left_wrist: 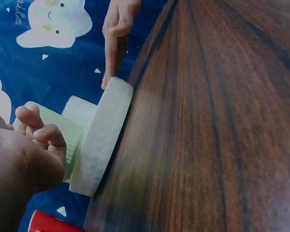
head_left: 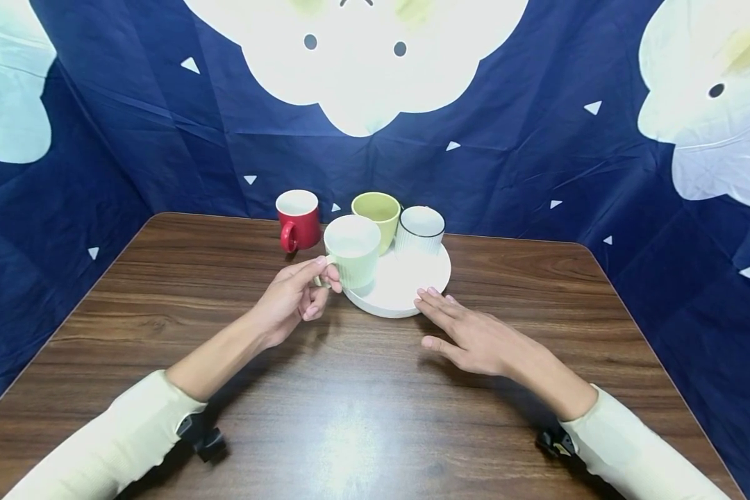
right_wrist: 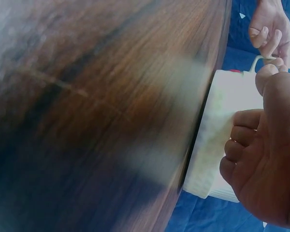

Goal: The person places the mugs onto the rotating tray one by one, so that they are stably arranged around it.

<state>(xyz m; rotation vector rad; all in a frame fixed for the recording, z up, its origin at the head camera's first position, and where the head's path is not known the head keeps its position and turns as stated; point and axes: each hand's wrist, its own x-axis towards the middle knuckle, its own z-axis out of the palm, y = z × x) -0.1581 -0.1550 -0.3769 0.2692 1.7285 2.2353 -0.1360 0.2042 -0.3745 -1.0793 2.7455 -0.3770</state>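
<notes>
The pale green cup is upright at the left side of the round white tray, over its edge, and I cannot tell whether its base touches the surface below. My left hand pinches the cup's handle between thumb and fingers, on the side away from the tray's middle. My right hand grips nothing: its fingers are stretched out, palm down in the head view, with the fingertips at the tray's front right rim and the thumb apart from them. Behind the pale green cup, a yellow-green cup stands at the back of the tray, and just to its right, also on the tray, is a white cup with a dark line round its lip. A red mug, white inside, stands to the left, off the tray, on the dark brown wooden table, its handle turned towards me. My cream sleeves reach in from the two lower corners, a small black device below each. Beyond the table hangs dark blue cloth, printed with big white cartoon shapes and small white triangles.
</notes>
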